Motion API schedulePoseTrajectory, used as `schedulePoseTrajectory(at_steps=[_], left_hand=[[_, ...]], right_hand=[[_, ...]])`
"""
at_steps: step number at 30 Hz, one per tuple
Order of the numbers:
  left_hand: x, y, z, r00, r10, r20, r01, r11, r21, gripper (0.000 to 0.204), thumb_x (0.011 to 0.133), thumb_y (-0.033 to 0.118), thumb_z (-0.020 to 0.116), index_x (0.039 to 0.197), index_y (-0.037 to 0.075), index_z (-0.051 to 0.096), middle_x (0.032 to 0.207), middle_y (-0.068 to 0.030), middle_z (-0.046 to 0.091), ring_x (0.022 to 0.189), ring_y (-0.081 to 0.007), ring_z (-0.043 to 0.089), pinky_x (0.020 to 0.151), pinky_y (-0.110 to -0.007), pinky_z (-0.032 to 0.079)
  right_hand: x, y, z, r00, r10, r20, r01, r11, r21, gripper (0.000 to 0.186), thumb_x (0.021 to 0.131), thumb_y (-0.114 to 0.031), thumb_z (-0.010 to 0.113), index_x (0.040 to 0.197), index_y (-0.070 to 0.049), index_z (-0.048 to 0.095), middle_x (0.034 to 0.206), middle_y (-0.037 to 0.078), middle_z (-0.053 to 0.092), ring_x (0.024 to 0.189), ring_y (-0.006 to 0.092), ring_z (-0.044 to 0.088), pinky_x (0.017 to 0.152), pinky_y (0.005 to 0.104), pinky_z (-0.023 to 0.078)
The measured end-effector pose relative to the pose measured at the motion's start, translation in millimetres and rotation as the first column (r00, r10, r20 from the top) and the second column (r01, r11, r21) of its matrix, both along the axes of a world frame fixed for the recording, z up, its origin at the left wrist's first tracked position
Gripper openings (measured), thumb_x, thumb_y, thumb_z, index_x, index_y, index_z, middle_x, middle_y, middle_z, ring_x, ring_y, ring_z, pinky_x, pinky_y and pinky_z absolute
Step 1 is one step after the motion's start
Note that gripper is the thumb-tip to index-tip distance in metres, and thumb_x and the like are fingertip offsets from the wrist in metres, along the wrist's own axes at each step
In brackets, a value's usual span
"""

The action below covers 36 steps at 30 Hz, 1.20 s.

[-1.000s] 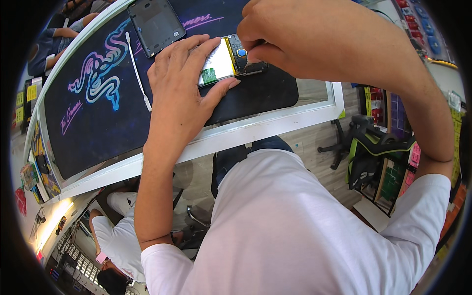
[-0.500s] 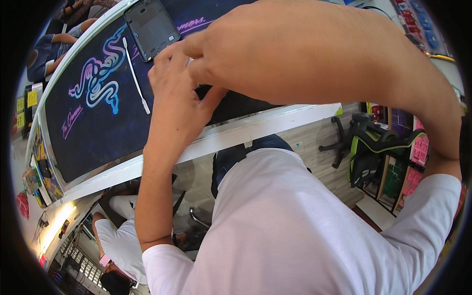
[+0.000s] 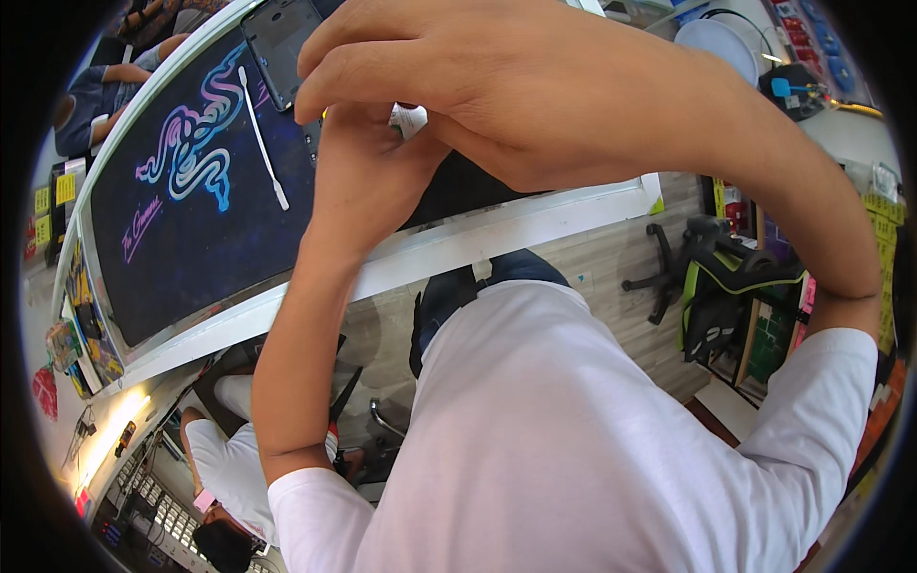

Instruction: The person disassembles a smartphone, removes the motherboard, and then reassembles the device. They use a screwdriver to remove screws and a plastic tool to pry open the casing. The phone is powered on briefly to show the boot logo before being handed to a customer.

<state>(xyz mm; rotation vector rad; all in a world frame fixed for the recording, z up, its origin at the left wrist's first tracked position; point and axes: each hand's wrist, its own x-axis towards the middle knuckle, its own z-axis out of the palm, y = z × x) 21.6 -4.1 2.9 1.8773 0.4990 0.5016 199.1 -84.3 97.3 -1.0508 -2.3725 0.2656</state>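
My left hand is over the dark mat, its fingers mostly hidden under my right hand. It looks closed around something I cannot make out. A small dark edge with light dots shows beside it. Across the top lies my right hand, fingers bent downward and tips out of sight; what they grip is hidden. In the gap between both hands a small silvery-white piece is visible. Just beyond them rests an open black phone shell. A thin white double-ended stick lies left of my hands.
The mat carries a coloured snake-like design on a white-edged table. Seated people are at the far left and lower left. A black-and-green chair stands at the right. Beyond my right arm is a round whitish container.
My right hand has shifted left and now covers part of the phone shell. My left hand has moved slightly right and nearer. The silvery-white piece between the hands shows more.
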Motion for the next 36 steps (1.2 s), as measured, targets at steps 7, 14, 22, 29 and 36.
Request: schedulePoseTrajectory(at_steps=[7, 14, 22, 29, 36], left_hand=[[2, 1, 4, 0.999, -0.018, -0.040, 0.024, 0.987, 0.157, 0.060, 0.087, 0.020, 0.080, 0.139, 0.001, 0.057, 0.144, -0.0194, 0.058, 0.128, -0.0358, 0.062, 0.104, -0.047, 0.050], [14, -6, 16, 0.999, 0.013, -0.035, -0.010, 0.996, 0.092, 0.062, 0.087, 0.018, 0.079, 0.141, 0.001, 0.056, 0.145, -0.0215, 0.055, 0.130, -0.0383, 0.058, 0.107, -0.047, 0.048], [9, -3, 17, 1.000, -0.002, -0.017, 0.007, 0.970, 0.243, 0.059, 0.090, 0.019, 0.076, 0.141, -0.004, 0.058, 0.134, -0.0202, 0.066, 0.133, -0.0326, 0.060, 0.112, -0.043, 0.044], [8, -3, 21, 0.990, 0.038, -0.132, -0.002, 0.964, 0.266, 0.058, 0.088, 0.013, 0.078, 0.140, -0.003, 0.058, 0.134, -0.0194, 0.067, 0.131, -0.0323, 0.061, 0.109, -0.042, 0.046], [7, 1, 12, 0.999, 0.029, -0.041, -0.019, 0.973, 0.228, 0.056, 0.083, 0.016, 0.084, 0.133, 0.000, 0.062, 0.128, -0.0171, 0.065, 0.124, -0.0352, 0.059, 0.105, -0.045, 0.046]], right_hand=[[2, -3, 10, 1.000, 0.012, -0.002, -0.012, 0.998, -0.068, 0.062, 0.081, -0.001, 0.065, 0.140, 0.010, 0.049, 0.140, 0.031, 0.052, 0.131, 0.0451, 0.053, 0.112, 0.0467, 0.044], [7, 7, -15, 0.999, -0.015, -0.032, 0.015, 1.000, -0.001, 0.066, 0.081, 0.000, 0.066, 0.143, 0.010, 0.048, 0.140, 0.032, 0.052, 0.131, 0.0465, 0.053, 0.112, 0.0471, 0.045], [3, 1, -4, 0.995, -0.059, 0.077, 0.063, 0.997, -0.045, 0.069, 0.082, 0.001, 0.066, 0.147, 0.007, 0.045, 0.146, 0.033, 0.048, 0.135, 0.0471, 0.051, 0.114, 0.0485, 0.044], [1, 0, 6, 0.985, -0.083, 0.149, 0.105, 0.983, -0.148, 0.072, 0.083, 0.002, 0.066, 0.150, 0.006, 0.042, 0.151, 0.033, 0.042, 0.142, 0.0474, 0.045, 0.115, 0.0486, 0.045], [-2, -6, 11, 0.959, -0.146, 0.243, 0.176, 0.979, -0.106, 0.068, 0.084, 0.000, 0.067, 0.148, 0.008, 0.042, 0.148, 0.033, 0.044, 0.133, 0.0464, 0.052, 0.106, 0.0463, 0.051]])
